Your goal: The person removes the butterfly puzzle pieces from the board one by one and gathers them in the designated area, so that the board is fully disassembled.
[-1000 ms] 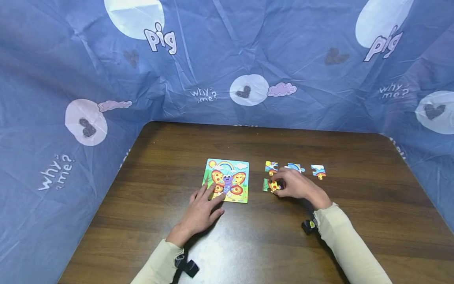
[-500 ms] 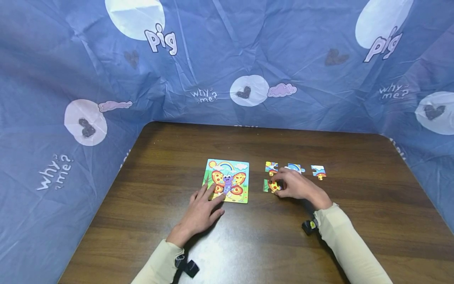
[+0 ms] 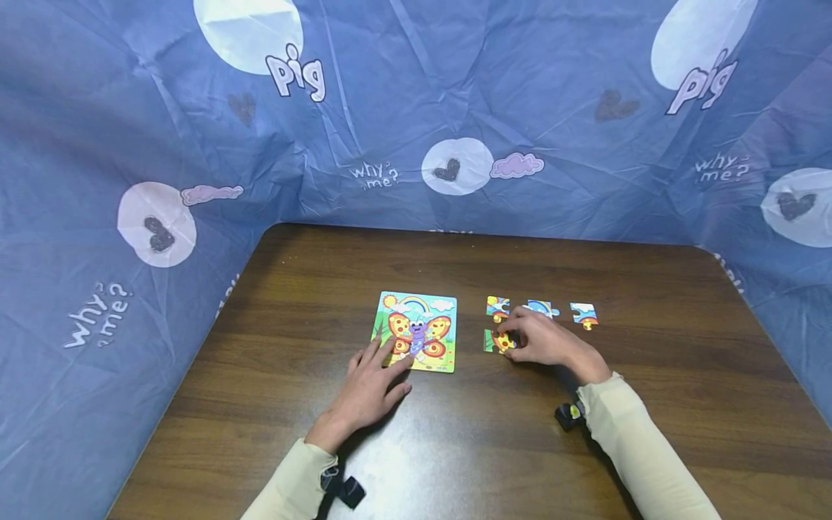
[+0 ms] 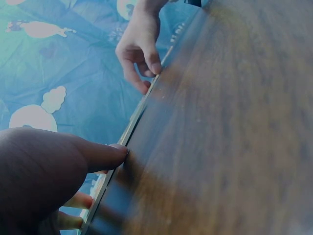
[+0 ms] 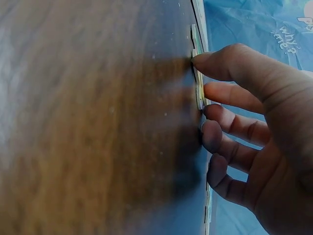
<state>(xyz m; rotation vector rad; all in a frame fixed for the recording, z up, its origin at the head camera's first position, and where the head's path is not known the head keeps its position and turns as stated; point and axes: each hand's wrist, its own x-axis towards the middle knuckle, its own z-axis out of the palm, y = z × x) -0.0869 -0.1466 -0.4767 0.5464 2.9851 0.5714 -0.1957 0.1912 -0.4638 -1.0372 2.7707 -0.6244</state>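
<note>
A square butterfly picture board [image 3: 437, 307] lies flat on the brown wooden table. My left hand [image 3: 370, 386] rests with spread fingers over the board's lower left part, hiding a bit of the picture. To the right, my right hand [image 3: 542, 339] pinches a puzzle piece [image 3: 500, 341] with green, yellow and red print between thumb and index finger, down at the table top. In the right wrist view, the thumb [image 5: 215, 64] touches the edge of a thin piece, seen nearly edge-on. The left wrist view shows my left thumb [image 4: 105, 155] at the table surface.
Three more puzzle pieces lie in a row beyond my right hand: a sun piece [image 3: 497, 306], a rainbow piece [image 3: 539, 306] partly behind the hand, and a cloud piece [image 3: 583, 313] at right. A blue printed cloth [image 3: 390, 108] hangs behind the table [image 3: 312, 282].
The puzzle piece and my right hand have shifted very slightly to the right. My left hand and the board have stayed in place.
</note>
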